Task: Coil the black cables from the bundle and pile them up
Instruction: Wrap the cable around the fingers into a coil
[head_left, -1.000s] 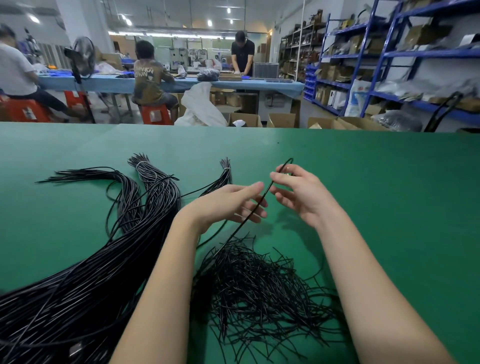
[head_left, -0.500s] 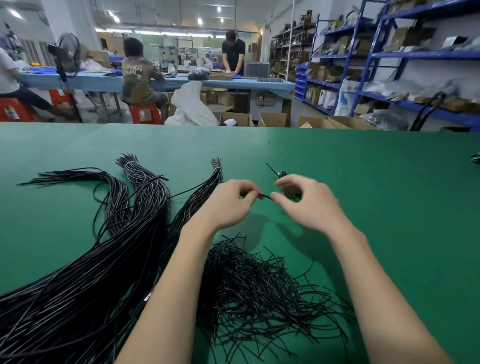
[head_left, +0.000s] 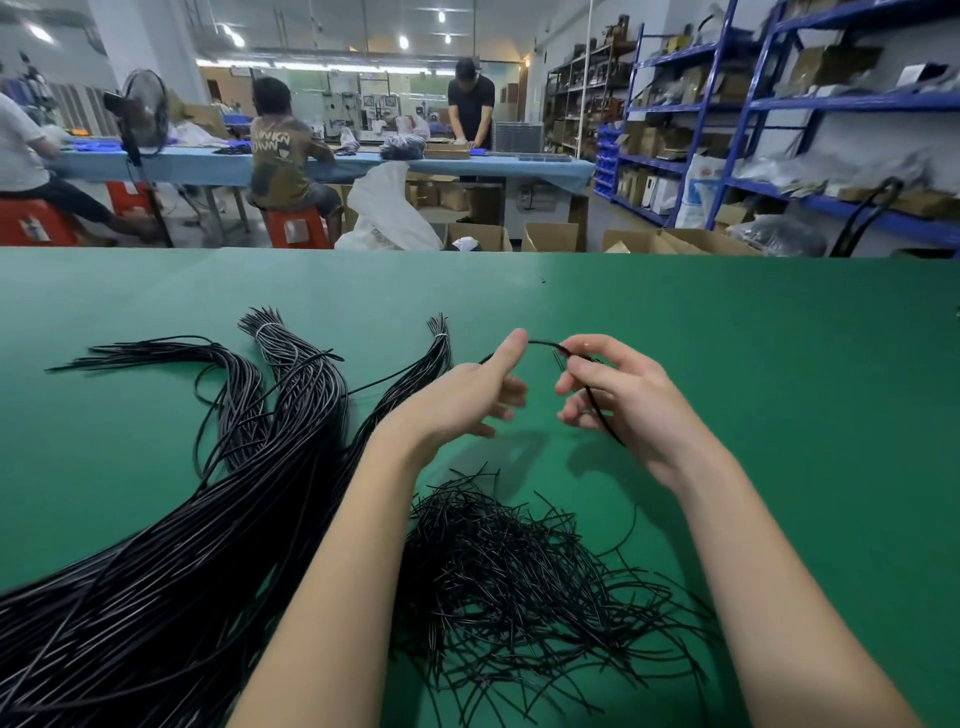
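Green worktop (head_left: 753, 364), far edge running straight across the upper middle of the view. Landmark: the loose pile (head_left: 519, 571) of thin black cable pieces lying between the two forearms.

Left of the pile: the big bundle (head_left: 171, 545) of long black cables, fanning from the near-left corner of the worktop toward the far side. It splits into three tails; two of them are tied near the tips with pale bands. The bundle's right margin runs under the left forearm and touches the pile's left side.

Beyond the pile, raised above the worktop: both hands. The left hand (head_left: 462, 400) has its thumb up with a single cable (head_left: 543, 344) arching over the thumb tip; the other fingers are loosely curled. The right hand (head_left: 618, 395) pinches the same cable between thumb and forefinger, and the cable's tail slants down across the palm side toward the wrist.

A thin loop (head_left: 631, 525) of cable lies at the pile's right edge, partly behind the right forearm.

Open room: right of the pile the green surface is bare to the frame edge, and bare again beyond the hands up to the far edge. Past that edge: cardboard boxes (head_left: 550, 236), blue shelving (head_left: 737, 104), people at a blue table (head_left: 208, 161).
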